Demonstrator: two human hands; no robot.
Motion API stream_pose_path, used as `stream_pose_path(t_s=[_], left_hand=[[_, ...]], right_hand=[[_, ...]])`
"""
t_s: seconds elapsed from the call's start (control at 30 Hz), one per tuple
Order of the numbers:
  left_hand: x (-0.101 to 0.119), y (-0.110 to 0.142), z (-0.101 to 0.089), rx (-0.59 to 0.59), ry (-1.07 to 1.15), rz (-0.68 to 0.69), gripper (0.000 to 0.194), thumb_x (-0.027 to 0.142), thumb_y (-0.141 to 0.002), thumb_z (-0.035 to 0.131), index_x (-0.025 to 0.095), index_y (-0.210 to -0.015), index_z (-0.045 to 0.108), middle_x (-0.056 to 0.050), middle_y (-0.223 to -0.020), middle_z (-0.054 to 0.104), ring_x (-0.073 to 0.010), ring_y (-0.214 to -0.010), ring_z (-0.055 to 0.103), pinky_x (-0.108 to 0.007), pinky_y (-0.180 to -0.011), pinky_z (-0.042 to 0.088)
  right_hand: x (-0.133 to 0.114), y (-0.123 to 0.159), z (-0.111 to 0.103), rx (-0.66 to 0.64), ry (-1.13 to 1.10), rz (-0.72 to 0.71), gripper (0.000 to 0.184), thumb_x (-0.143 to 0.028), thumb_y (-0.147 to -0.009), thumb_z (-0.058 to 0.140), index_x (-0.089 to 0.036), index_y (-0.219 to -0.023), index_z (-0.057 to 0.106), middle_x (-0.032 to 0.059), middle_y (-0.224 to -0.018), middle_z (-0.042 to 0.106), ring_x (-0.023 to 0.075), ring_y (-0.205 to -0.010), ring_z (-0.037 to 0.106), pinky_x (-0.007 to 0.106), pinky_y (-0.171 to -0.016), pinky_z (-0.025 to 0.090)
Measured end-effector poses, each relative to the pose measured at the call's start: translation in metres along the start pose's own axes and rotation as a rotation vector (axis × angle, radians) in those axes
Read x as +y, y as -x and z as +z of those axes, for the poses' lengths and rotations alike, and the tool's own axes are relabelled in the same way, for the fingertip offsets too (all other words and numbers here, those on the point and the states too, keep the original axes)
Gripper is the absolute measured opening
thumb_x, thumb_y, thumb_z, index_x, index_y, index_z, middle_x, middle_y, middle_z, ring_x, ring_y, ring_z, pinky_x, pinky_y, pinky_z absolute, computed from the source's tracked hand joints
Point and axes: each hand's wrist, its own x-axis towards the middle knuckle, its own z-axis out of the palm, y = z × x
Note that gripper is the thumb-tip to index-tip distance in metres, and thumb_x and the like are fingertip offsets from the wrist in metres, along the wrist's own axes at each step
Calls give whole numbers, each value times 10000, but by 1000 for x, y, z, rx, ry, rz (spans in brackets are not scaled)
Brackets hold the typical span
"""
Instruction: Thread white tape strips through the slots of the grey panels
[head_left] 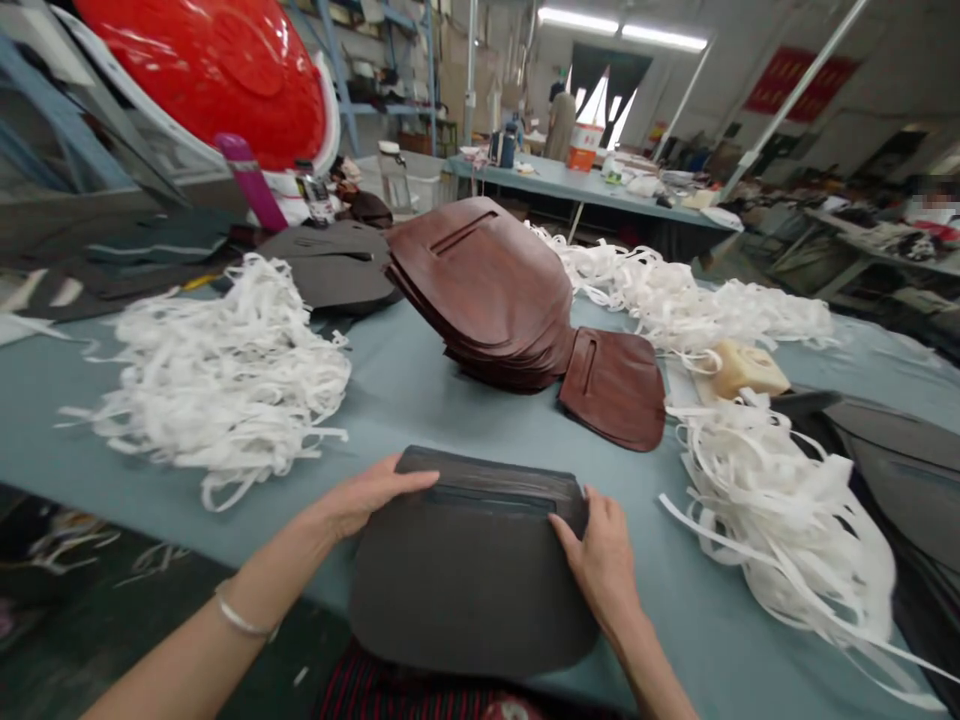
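Both my hands are on a dark grey padded panel (472, 590) with a slot near its far edge, lying flat at the front of the table. My left hand (371, 497) rests over the panel's upper left edge. My right hand (600, 560) grips its right edge, thumb on top. Ahead stands a leaning stack of brown leather-like panels (480, 290), with a single brown panel (611, 388) lying beside it. Loose white strips lie in heaps to the left (217, 380) and right (787, 530) of my hands.
The grey-blue work table (420, 400) also holds a beige foam piece (746, 370) and dark grey panels (330, 265). A large red shell (202, 80) rises at the back left. Behind, a person (560, 122) stands beyond a cluttered long table (577, 180).
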Motion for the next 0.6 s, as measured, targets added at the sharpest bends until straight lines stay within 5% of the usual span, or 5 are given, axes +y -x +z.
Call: stream_pose_path(t_s=[0.13, 0.33, 0.53, 0.6], left_hand=[[-4, 6, -3, 56, -151, 77, 477, 360, -619, 769, 186, -1037, 617, -94, -1011, 718, -289, -908, 668, -400, -827, 523], [-11, 8, -8, 26, -14, -35, 471, 361, -627, 763, 190, -1036, 606, -92, -928, 726, -271, -790, 684, -394, -752, 546], [-26, 14, -21, -38, 128, -100, 273, 343, -572, 779, 194, -745, 629, -11, -719, 704, -219, -682, 670, -351, -699, 550], [-34, 14, -31, -18, 21, -70, 299, 431, -541, 747, 189, -687, 650, -11, -674, 704, -238, -671, 672, -385, -694, 552]], right_hand=[[-6, -9, 1, -90, -227, 206, 633, -366, -680, 681, -95, -1230, 522, 130, -982, 603, 301, -928, 560, 461, -852, 443], [-11, -6, -36, -614, -1134, 458, 393, -348, -688, 731, -136, -1009, 654, 81, -943, 701, 226, -820, 646, 363, -775, 496], [-9, 7, -39, -718, -1578, 602, 410, -238, -643, 749, -122, -1024, 649, 97, -922, 718, 208, -790, 676, 345, -767, 503], [-8, 12, -38, -724, -1659, 585, 417, -216, -600, 753, -108, -994, 665, 102, -895, 723, 201, -757, 679, 324, -742, 506]])
